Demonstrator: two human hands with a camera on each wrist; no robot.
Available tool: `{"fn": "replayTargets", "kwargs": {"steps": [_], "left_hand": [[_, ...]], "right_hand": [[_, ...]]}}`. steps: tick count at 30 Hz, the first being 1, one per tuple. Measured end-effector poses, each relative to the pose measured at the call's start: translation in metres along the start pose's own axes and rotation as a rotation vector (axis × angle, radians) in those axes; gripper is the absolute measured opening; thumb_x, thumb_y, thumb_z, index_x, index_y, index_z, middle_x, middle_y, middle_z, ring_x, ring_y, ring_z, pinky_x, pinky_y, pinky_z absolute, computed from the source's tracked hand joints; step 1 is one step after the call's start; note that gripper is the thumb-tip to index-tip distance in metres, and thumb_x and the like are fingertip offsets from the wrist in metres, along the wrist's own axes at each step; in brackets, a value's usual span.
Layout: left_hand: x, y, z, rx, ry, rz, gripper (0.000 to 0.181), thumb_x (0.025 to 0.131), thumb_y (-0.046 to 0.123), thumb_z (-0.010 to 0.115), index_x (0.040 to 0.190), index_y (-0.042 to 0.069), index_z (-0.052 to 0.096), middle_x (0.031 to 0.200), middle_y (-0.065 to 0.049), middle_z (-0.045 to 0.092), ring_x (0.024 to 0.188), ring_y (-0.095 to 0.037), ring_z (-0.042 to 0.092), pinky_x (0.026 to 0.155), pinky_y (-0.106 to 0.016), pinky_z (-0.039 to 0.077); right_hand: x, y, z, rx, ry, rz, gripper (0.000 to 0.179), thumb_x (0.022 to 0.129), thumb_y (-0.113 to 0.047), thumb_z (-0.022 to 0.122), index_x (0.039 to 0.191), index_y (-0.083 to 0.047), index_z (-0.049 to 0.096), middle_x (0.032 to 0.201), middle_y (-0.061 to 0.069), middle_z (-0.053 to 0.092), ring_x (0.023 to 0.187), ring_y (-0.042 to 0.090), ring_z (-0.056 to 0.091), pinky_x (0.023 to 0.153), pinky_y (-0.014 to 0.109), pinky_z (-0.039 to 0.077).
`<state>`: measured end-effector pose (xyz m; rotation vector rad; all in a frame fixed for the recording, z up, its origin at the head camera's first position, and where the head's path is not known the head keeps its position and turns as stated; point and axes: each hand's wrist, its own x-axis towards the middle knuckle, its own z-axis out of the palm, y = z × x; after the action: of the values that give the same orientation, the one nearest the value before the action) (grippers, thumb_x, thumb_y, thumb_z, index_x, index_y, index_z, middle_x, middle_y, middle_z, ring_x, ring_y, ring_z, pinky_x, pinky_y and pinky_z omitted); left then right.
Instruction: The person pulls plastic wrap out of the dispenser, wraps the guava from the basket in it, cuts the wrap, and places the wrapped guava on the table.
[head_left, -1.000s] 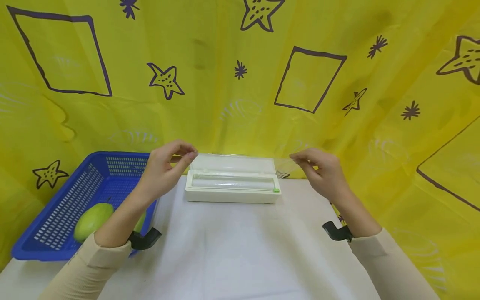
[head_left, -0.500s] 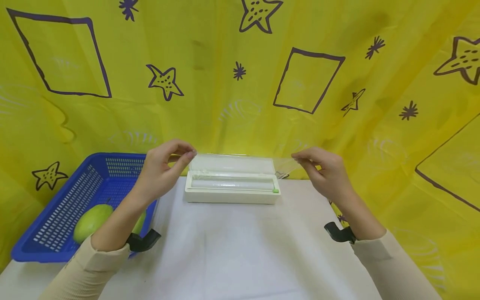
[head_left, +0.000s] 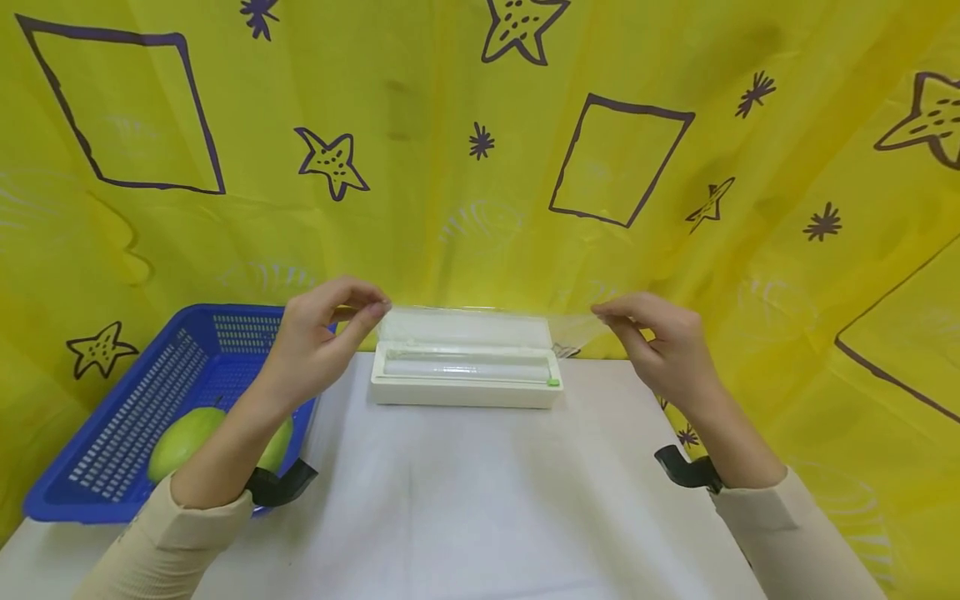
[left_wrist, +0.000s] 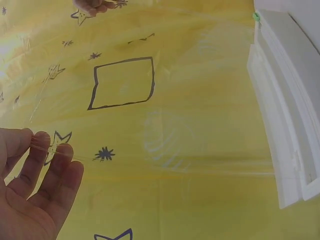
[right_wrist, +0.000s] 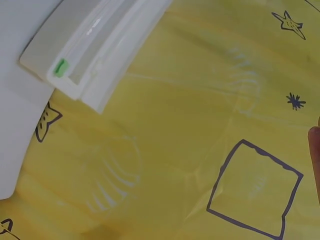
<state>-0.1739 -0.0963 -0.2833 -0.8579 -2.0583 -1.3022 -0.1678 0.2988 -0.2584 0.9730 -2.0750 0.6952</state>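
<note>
A clear sheet of cling film [left_wrist: 220, 167] stretches between both hands and runs down to a white dispenser box [head_left: 465, 393]. Its lid [head_left: 468, 327] stands raised at the back, and a film roll [head_left: 465, 367] lies inside. A green slider [head_left: 553, 382] sits at the box's right front. My left hand [head_left: 315, 342] pinches the film's left corner between thumb and fingers, above and left of the box. Over to the right, my right hand [head_left: 667, 346] pinches the other corner. The film is so transparent that its outline is hard to follow.
At the left stands a blue plastic basket [head_left: 112, 417] with green fruit [head_left: 183, 442] in it, partly behind my left forearm. A yellow patterned curtain [head_left: 450, 208] hangs right behind the box. White cloth [head_left: 465, 500] covers the table.
My right hand has drifted a little to the right and my left hand slightly left, so the hands are farther apart. The box has stayed in place.
</note>
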Motion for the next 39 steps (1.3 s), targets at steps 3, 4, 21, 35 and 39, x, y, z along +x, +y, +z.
{"fn": "replayTargets", "kwargs": {"steps": [3,4,21,35,39], "left_hand": [[0.0,0.002,-0.001,-0.005,0.001,0.006,0.013,0.092,-0.005,0.065,0.101,0.003,0.069,0.095,-0.005,0.072,0.09,-0.003,0.064,0.081,-0.015,0.054],[0.0,0.003,-0.002,-0.005,0.002,0.007,0.013,0.092,-0.006,0.065,0.101,0.003,0.069,0.095,-0.004,0.072,0.09,-0.003,0.064,0.081,-0.015,0.054],[0.001,0.016,-0.008,-0.002,0.021,0.037,0.017,0.089,-0.01,0.066,0.101,0.002,0.069,0.095,-0.003,0.072,0.091,-0.002,0.064,0.084,-0.016,0.054],[0.0,0.024,-0.014,-0.02,0.028,0.062,0.017,0.09,-0.009,0.066,0.102,0.003,0.07,0.096,-0.003,0.072,0.091,-0.012,0.067,0.086,-0.017,0.054],[-0.003,0.024,-0.017,-0.025,0.046,0.072,0.013,0.091,-0.005,0.066,0.101,0.003,0.07,0.095,-0.003,0.071,0.091,-0.012,0.067,0.086,-0.018,0.054]], "right_hand": [[0.001,-0.001,-0.002,-0.003,0.004,-0.015,0.025,0.079,0.018,0.071,0.095,-0.001,0.077,0.093,0.009,0.076,0.086,0.01,0.069,0.081,0.011,0.052],[0.001,-0.001,-0.002,-0.005,0.001,-0.016,0.025,0.079,0.017,0.071,0.096,-0.001,0.077,0.093,0.008,0.076,0.087,0.009,0.069,0.081,0.011,0.052],[0.006,-0.01,-0.011,-0.02,0.026,-0.045,0.026,0.077,0.018,0.071,0.094,0.0,0.077,0.09,0.01,0.076,0.084,0.01,0.068,0.081,0.01,0.051],[0.006,-0.024,-0.016,0.014,0.058,-0.066,0.023,0.075,0.017,0.07,0.091,0.001,0.077,0.087,0.013,0.075,0.082,0.011,0.068,0.081,0.011,0.051],[0.002,-0.036,-0.014,0.045,0.075,-0.075,0.014,0.081,0.011,0.07,0.089,0.002,0.077,0.084,0.013,0.074,0.08,0.01,0.067,0.079,0.011,0.051]]}}
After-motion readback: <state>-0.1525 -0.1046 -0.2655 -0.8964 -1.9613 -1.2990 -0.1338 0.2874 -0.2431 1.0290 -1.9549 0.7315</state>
